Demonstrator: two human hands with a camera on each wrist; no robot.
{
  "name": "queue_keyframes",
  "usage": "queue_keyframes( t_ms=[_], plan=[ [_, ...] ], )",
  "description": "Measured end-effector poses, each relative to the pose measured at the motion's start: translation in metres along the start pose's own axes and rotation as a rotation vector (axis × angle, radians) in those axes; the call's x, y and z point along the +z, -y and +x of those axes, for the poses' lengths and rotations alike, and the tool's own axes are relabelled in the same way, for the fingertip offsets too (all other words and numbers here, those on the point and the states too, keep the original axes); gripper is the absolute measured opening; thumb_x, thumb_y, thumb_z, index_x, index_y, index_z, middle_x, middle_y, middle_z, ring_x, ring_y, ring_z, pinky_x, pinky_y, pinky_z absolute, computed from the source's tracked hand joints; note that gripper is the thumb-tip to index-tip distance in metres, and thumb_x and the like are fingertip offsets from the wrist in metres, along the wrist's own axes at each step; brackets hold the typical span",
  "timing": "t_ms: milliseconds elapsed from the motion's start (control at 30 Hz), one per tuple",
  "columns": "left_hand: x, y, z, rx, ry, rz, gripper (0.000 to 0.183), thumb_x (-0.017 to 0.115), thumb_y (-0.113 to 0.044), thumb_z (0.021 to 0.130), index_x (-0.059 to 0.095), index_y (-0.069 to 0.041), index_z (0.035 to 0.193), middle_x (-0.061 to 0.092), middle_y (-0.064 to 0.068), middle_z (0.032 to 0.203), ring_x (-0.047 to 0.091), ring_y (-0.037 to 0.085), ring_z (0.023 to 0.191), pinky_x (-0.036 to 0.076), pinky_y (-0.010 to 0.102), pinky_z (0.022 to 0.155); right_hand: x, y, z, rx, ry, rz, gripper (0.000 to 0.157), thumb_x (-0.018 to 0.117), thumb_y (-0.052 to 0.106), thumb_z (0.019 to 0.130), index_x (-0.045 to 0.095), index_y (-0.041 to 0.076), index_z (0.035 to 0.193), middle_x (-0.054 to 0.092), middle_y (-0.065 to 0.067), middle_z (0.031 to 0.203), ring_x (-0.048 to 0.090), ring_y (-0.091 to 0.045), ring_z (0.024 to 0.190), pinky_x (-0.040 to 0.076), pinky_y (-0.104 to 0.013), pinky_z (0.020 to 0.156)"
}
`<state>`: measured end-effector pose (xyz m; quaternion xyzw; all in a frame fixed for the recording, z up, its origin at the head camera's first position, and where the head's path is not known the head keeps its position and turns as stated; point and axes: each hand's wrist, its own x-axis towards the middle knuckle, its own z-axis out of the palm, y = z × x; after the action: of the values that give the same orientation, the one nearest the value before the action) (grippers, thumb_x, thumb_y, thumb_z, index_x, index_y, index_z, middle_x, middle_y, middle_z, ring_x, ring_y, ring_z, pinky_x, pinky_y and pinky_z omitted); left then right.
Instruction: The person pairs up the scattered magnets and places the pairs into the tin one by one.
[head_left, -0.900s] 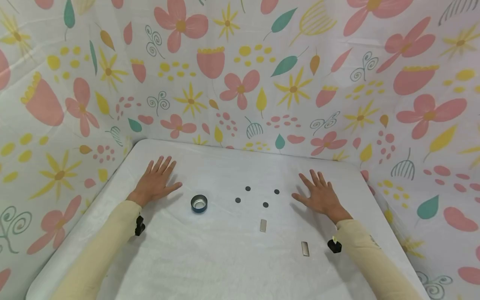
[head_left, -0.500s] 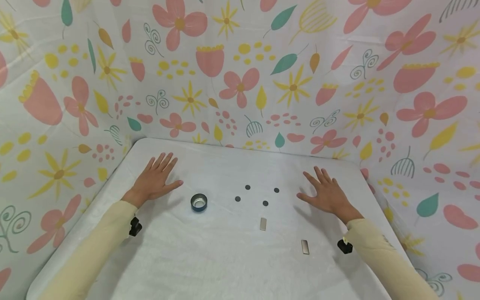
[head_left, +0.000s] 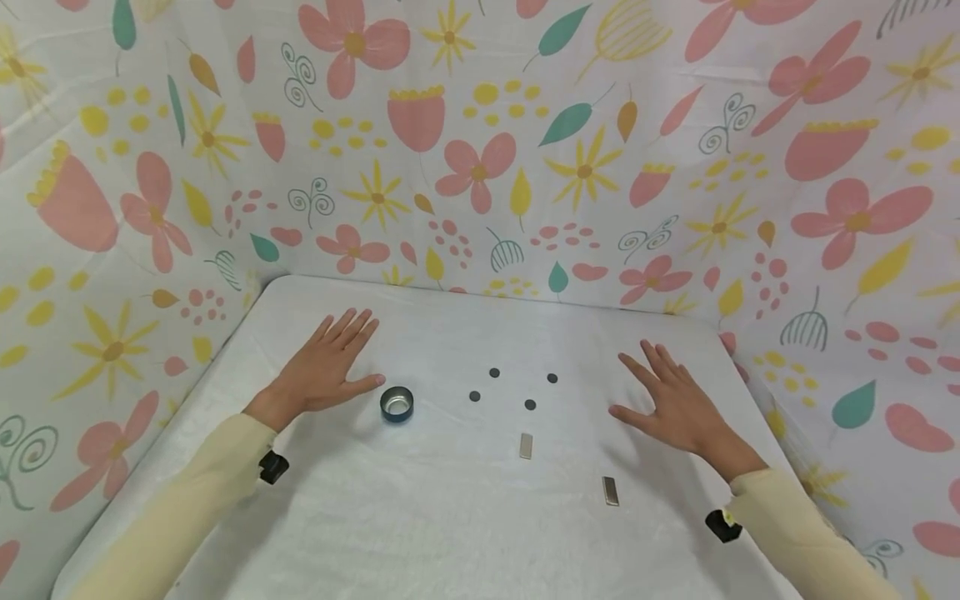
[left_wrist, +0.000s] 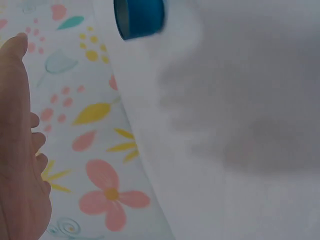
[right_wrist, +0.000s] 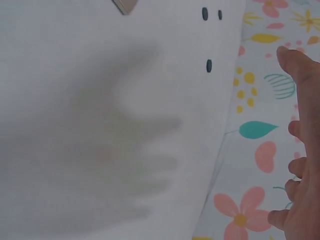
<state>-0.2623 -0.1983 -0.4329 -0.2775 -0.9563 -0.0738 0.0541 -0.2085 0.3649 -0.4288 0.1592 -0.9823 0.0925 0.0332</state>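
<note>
My left hand [head_left: 324, 371] hovers over the white table with straight, spread fingers and holds nothing. Its thumb points toward a small round blue tin [head_left: 397, 404], silvery inside, just to the right; the left wrist view shows the tin's blue side [left_wrist: 145, 17]. On the far side, my right hand [head_left: 678, 408] is likewise spread above the table, palm down, holding nothing. Several small dark discs [head_left: 530, 405] lie between the hands. Closer to me are two flat metallic rectangles, one pale [head_left: 527, 446] and one shinier [head_left: 611, 491], left of the right forearm.
The white-covered table [head_left: 420, 517] has rounded far corners. A cloth with pink, yellow and green flower prints [head_left: 480, 167] stands as a wall behind it and along both sides. Black wrist cameras [head_left: 273, 467] are strapped under both sleeves.
My right hand has drifted right and slightly nearer to me, away from the discs. The left hand has shifted a little right, toward the tin. The objects on the table stay put.
</note>
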Motion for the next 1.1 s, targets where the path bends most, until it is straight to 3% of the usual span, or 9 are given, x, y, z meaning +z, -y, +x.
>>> queue_keyframes(
  t_ms=[200, 400, 633, 733, 900, 1100],
  plan=[
    [-0.002, -0.032, 0.005, 0.113, -0.037, -0.031, 0.096, 0.052, -0.068, 0.097, 0.017, -0.008, 0.164, 0.015, 0.012, 0.171, 0.009, 0.032, 0.158, 0.006, 0.051, 0.126, -0.003, -0.002, -0.025, -0.02, -0.02, 0.03, 0.09, 0.067, 0.063, 0.091, 0.032, 0.021, 0.162, 0.015, -0.018, 0.17, 0.011, -0.041, 0.156, 0.024, -0.071, 0.112],
    [0.008, -0.062, 0.014, 0.201, -0.039, -0.051, 0.096, 0.045, -0.072, 0.098, 0.014, -0.009, 0.165, 0.014, 0.01, 0.171, 0.007, 0.028, 0.158, 0.007, 0.047, 0.127, 0.001, -0.005, -0.049, -0.012, 0.006, 0.058, 0.091, 0.067, 0.065, 0.09, 0.028, 0.027, 0.163, 0.011, -0.006, 0.172, 0.014, -0.036, 0.156, 0.038, -0.073, 0.097],
    [0.024, -0.092, 0.021, 0.257, -0.018, -0.087, 0.095, 0.043, -0.072, 0.098, 0.013, -0.011, 0.165, 0.012, 0.006, 0.171, 0.009, 0.022, 0.158, 0.009, 0.041, 0.127, 0.014, -0.001, -0.066, -0.01, -0.014, 0.101, 0.089, 0.072, 0.06, 0.089, 0.033, 0.026, 0.161, 0.019, -0.012, 0.17, 0.045, -0.049, 0.137, 0.046, -0.07, 0.089],
    [0.034, -0.103, 0.022, 0.275, 0.004, -0.125, 0.094, 0.041, -0.072, 0.099, 0.013, -0.012, 0.165, 0.011, 0.004, 0.172, 0.009, 0.02, 0.158, 0.009, 0.039, 0.127, 0.023, 0.005, -0.07, -0.019, -0.02, 0.12, 0.087, 0.073, 0.059, 0.088, 0.038, 0.023, 0.159, 0.026, -0.015, 0.167, 0.051, -0.049, 0.131, 0.048, -0.069, 0.088],
    [0.05, -0.118, 0.03, 0.319, 0.032, -0.2, 0.091, 0.041, -0.072, 0.1, 0.017, -0.014, 0.165, 0.015, 0.003, 0.171, 0.012, 0.018, 0.157, 0.012, 0.038, 0.126, 0.04, 0.012, -0.076, -0.028, -0.031, 0.153, 0.086, 0.076, 0.059, 0.086, 0.044, 0.022, 0.156, 0.035, -0.015, 0.163, 0.05, -0.046, 0.134, 0.048, -0.067, 0.09],
    [0.068, -0.134, 0.043, 0.358, 0.022, -0.275, 0.082, 0.052, -0.065, 0.099, 0.03, -0.017, 0.162, 0.031, 0.0, 0.167, 0.028, 0.018, 0.153, 0.027, 0.042, 0.122, 0.053, 0.018, -0.084, -0.039, -0.05, 0.213, 0.086, 0.079, 0.059, 0.082, 0.048, 0.023, 0.153, 0.048, -0.01, 0.152, 0.05, -0.04, 0.135, 0.048, -0.065, 0.095]
  ],
)
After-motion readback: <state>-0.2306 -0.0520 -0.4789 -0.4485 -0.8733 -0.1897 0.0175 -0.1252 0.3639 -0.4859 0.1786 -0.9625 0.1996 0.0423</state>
